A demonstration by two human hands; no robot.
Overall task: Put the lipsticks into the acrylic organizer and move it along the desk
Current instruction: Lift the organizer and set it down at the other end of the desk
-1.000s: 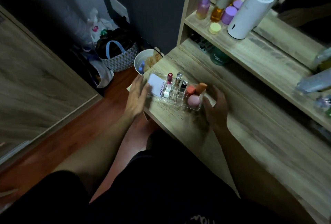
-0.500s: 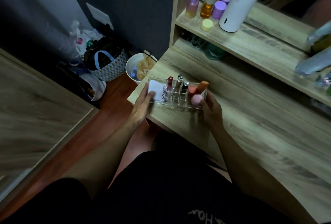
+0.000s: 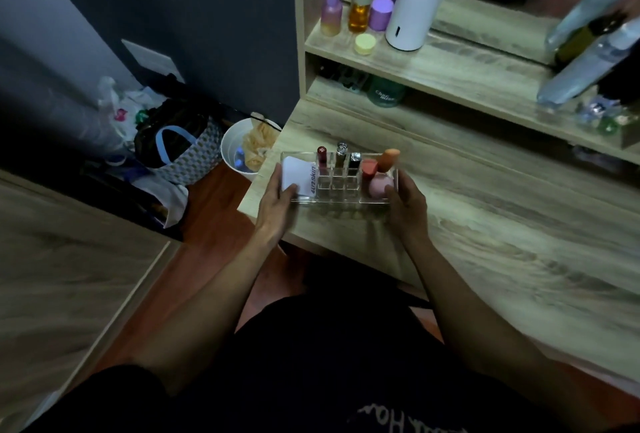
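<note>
A clear acrylic organizer (image 3: 341, 200) rests near the left end of the wooden desk (image 3: 485, 211). Three lipsticks stand upright in its slots: a red one (image 3: 322, 159), a silver-topped one (image 3: 341, 153) and a black one (image 3: 354, 163). Its left section holds a white card (image 3: 298, 177); its right section holds orange and pink makeup sponges (image 3: 379, 173). My left hand (image 3: 277, 202) grips the organizer's left end, thumb on the card. Its right end is held by my right hand (image 3: 407, 206).
A shelf (image 3: 450, 65) above the desk carries several bottles (image 3: 360, 0) and a white cylinder (image 3: 414, 0). A green jar (image 3: 385, 93) sits under the shelf. On the floor to the left stand a white bin (image 3: 239, 152) and a patterned bag (image 3: 183, 145).
Both hands have closed in on the organizer's ends and now grip it. It sits a little further from the desk's left end.
</note>
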